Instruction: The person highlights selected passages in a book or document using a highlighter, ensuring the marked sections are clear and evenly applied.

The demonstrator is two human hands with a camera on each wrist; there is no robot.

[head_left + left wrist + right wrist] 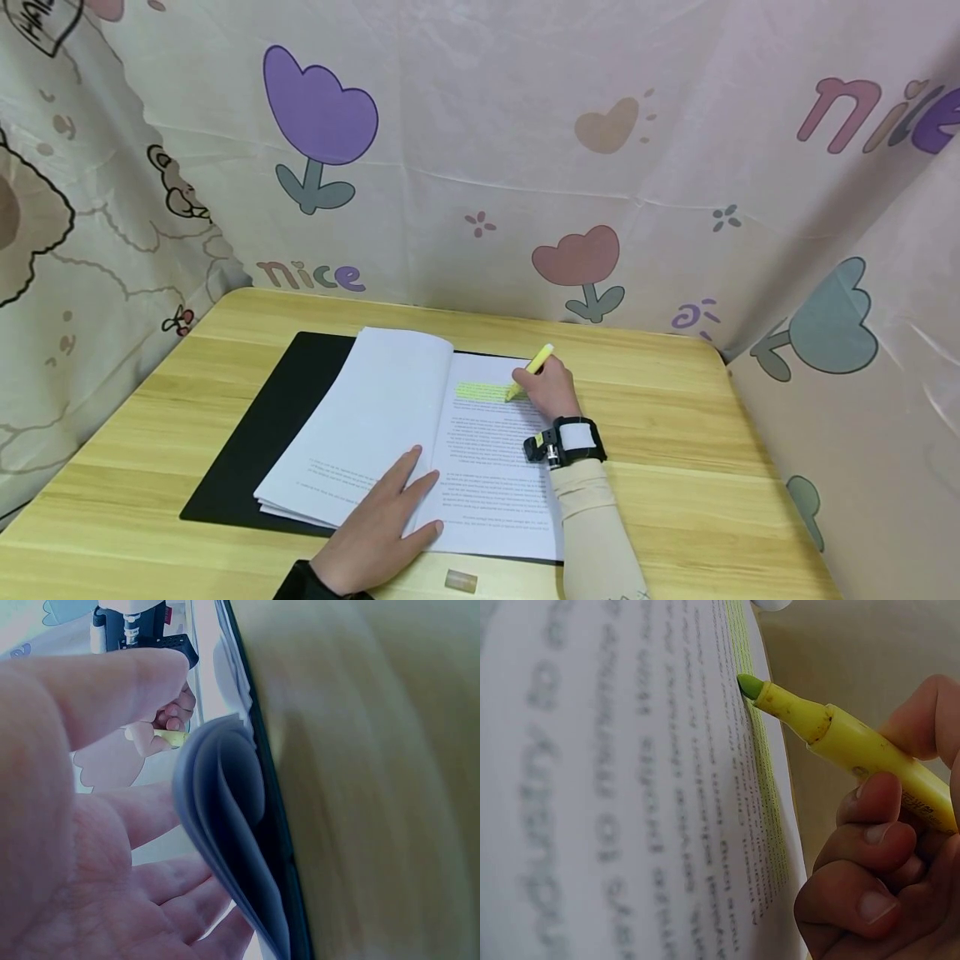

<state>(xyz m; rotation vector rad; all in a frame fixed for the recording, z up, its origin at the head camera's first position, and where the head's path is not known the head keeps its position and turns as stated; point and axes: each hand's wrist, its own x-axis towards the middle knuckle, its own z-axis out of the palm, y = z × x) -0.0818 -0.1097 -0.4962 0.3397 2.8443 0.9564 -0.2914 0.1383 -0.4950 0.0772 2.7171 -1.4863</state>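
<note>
A yellow highlighter (540,358) is held in my right hand (553,388), pinched between thumb and fingers. In the right wrist view its green-yellow chisel tip (748,685) is right at the printed page, beside highlighted lines. The stapled or bound papers (495,475) lie spread open, with a yellow highlighted block (480,392) near the top of the right page. My left hand (382,525) rests with spread fingers across the lower middle of the papers. In the left wrist view the curled page edges (217,772) bulge beside its fingers.
Under the papers lies a black folder (255,450) on the wooden table (660,500). A small pale cap-like piece (461,581) sits at the near side, below the papers. Patterned curtains (465,150) hang behind and at both sides of the table.
</note>
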